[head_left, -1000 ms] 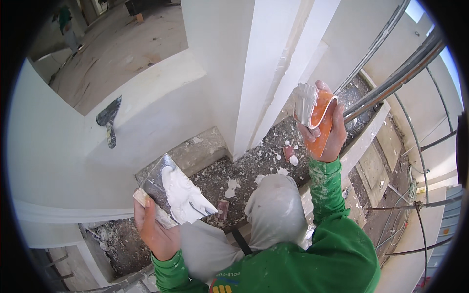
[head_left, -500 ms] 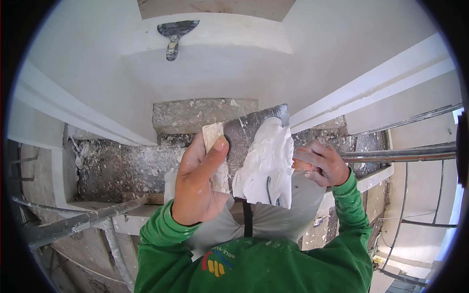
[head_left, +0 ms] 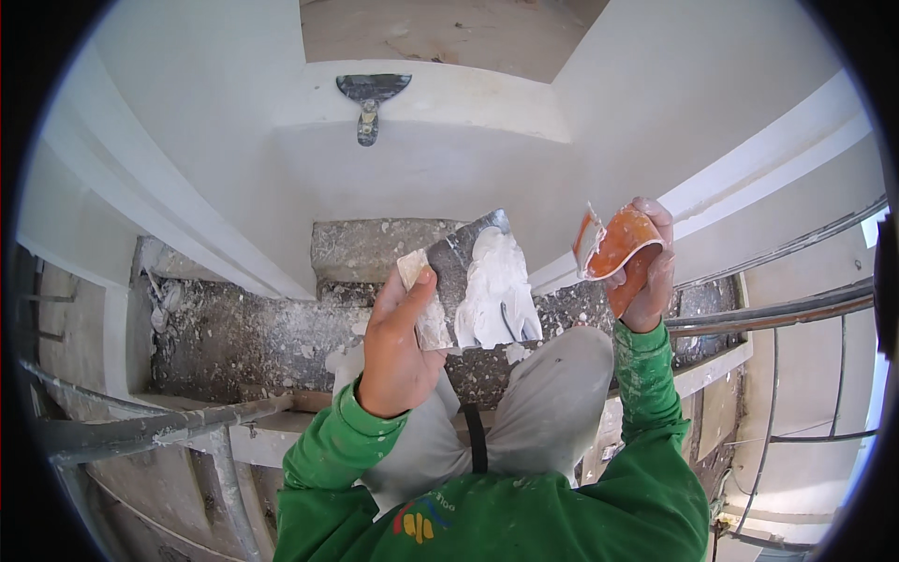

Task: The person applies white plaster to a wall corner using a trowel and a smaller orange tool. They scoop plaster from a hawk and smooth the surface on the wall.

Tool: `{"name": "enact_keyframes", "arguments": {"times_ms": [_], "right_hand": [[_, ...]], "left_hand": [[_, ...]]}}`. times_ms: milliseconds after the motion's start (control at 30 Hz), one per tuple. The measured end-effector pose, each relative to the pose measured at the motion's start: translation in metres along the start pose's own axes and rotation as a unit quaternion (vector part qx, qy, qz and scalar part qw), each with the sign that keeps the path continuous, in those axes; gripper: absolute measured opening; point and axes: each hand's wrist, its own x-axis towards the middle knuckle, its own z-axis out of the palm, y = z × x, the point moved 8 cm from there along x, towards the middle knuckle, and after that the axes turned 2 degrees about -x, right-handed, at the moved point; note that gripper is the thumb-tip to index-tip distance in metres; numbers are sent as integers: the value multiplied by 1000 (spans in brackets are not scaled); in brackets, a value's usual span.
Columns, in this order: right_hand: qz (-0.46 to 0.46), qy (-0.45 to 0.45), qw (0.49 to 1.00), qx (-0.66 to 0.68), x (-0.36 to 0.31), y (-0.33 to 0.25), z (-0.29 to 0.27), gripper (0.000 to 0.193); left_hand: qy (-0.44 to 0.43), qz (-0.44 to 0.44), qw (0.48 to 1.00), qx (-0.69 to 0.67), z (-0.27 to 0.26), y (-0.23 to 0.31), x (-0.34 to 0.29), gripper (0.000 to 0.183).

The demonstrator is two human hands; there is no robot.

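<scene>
My left hand point(head_left: 398, 351) is closed round the whitish, crusted grip of a wide putty knife point(head_left: 449, 273), its thumb on top. White putty point(head_left: 493, 286) lies thick over the right part of the dark blade, with a dark streak near its lower edge. To the right and apart from it, my right hand point(head_left: 655, 276) is raised and grips a bent orange plastic spreader point(head_left: 627, 239). Some white putty clings to the spreader's left edge. Part of the right hand's fingers is hidden behind the orange sheet.
Another putty knife point(head_left: 372, 101) lies on the white ledge point(head_left: 468, 94) ahead. White walls point(head_left: 187, 140) rise on both sides. Below are putty-spattered planks point(head_left: 234, 328). Metal scaffold pipes point(head_left: 173, 426) cross at left, and more pipes point(head_left: 777, 314) at right.
My right hand has moved up and away from the putty knife, bringing the orange spreader into plain sight. The left hand still holds the loaded knife, now slightly farther forward. The view has shifted.
</scene>
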Motion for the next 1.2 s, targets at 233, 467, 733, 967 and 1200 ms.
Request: {"name": "enact_keyframes", "arguments": {"times_ms": [233,467,733,967,1200], "right_hand": [[-117,-213,947,-213,-8,7,37,59],[59,-150,938,-308,-18,44,-17,40],[-124,-7,840,-527,154,77,16,44],[-143,-79,725,-669,230,181,36,46],[-163,-122,636,-744,219,206,79,49]], "left_hand": [[-29,-55,998,-7,-9,1,-13,34],[-16,56,998,17,-10,16,-10,31],[0,136,990,44,-19,14,5,25],[65,202,975,66,-38,35,-17,28],[91,252,963,12,-52,67,-38,28]]}}
